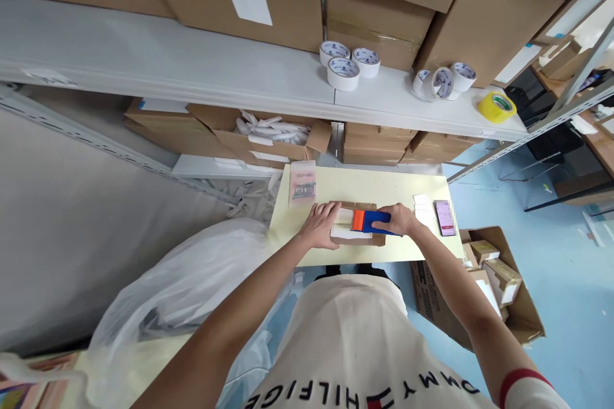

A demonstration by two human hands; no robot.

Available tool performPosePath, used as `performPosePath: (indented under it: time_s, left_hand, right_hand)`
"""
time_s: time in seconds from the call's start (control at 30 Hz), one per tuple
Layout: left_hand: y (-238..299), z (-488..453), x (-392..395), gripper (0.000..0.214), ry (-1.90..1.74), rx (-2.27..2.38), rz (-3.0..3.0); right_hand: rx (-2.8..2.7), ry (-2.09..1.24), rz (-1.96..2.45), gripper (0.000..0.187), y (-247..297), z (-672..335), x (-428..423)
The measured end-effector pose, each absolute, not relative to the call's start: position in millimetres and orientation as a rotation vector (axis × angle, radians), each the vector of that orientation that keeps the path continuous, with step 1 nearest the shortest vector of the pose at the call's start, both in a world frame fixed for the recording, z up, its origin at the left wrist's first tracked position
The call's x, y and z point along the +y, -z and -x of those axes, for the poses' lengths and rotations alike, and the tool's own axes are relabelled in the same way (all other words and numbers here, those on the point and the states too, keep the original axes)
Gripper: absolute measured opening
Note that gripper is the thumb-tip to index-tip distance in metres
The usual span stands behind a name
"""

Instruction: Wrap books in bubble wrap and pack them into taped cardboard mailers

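Observation:
A small cardboard box (pixel 355 241) lies on the cream table (pixel 384 182) in front of me, with a white patch on its top. My left hand (pixel 322 227) grips the left end of the box, its fingers over the far edge and its thumb nearer me. In my right hand (pixel 396 218) is a blue and orange tape dispenser (pixel 370 221), held with the fingers closed around its blue body. The dispenser's orange end rests over the top of the box; whether tape is stuck down under it I cannot tell.
A pink printed packet (pixel 302 184) lies at the table's far left; white cards (pixel 423 209) and a phone (pixel 445 217) lie at its right. Tape rolls (pixel 343 73) stand on the shelf (pixel 215 64) beyond. An open carton (pixel 525 287) with small boxes stands at the right.

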State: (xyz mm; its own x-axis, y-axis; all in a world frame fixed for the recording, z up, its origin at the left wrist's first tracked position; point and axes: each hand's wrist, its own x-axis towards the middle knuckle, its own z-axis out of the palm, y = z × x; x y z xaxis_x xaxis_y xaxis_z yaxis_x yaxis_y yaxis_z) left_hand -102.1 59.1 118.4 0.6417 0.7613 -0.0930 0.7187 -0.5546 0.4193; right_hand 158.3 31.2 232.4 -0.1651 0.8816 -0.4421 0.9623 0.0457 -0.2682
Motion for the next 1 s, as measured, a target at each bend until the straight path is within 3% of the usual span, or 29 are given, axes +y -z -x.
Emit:
performPosePath:
  time_s: [0.33,0.63,0.8,1.0]
  left_hand:
    - [-118.5,104.0,67.9,0.119,-0.078,1.265,-2.435]
    - [-123.8,43.0,57.6,0.128,0.125,1.215,-2.516]
    - [-115.1,-23.6,47.7,0.114,0.084,1.039,-2.528]
    - [-111.6,-24.6,50.0,0.105,0.100,1.054,-2.513]
  right_hand:
    - [2.191,0.908,-1.890,0.043,-204.6,-279.2,39.8]
    - [2.234,1.132,-1.764,0.040,-154.9,-283.9,69.4]
    - [2.234,1.129,-1.734,0.041,-145.5,-284.0,69.7]
    - [2.207,1.140,-1.726,0.044,-143.9,-316.1,62.5]
